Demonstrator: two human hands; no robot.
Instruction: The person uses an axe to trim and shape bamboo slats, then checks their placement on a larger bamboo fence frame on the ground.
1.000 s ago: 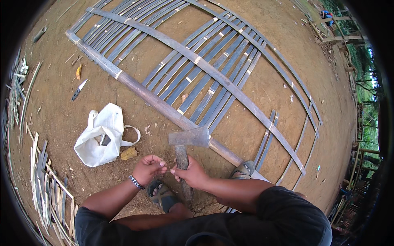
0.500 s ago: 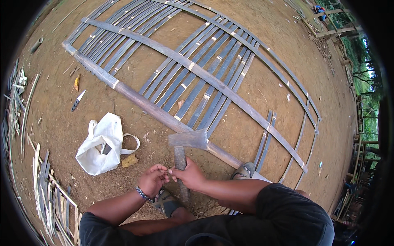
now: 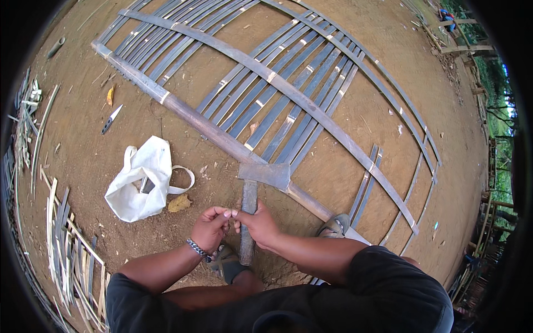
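Observation:
My right hand [image 3: 261, 226] is wrapped round the wooden handle of an axe [image 3: 248, 191]. Its broad metal head points away from me and overlaps the thick pole of the bamboo frame [image 3: 197, 123] in view. My left hand [image 3: 209, 232], with a chain bracelet at the wrist, is closed in a pinch. Its fingertips meet my right thumb just left of the handle; whatever is between them is too small to make out. The frame lies on the ground ahead, with dark slats crossing long rails in groups.
A white bag [image 3: 133, 202] with a metal thing inside stands at the left. Beyond it lies a knife [image 3: 112, 120]. Piles of split bamboo strips [image 3: 66, 238] lie along the left side. One sandalled foot [image 3: 336, 225] rests by the pole, the other [image 3: 227, 265] below my hands.
The view has shifted slightly, so the ground things sit higher and further right. My hands keep nearly the same pose, fingertips still together, the axe still in my right hand.

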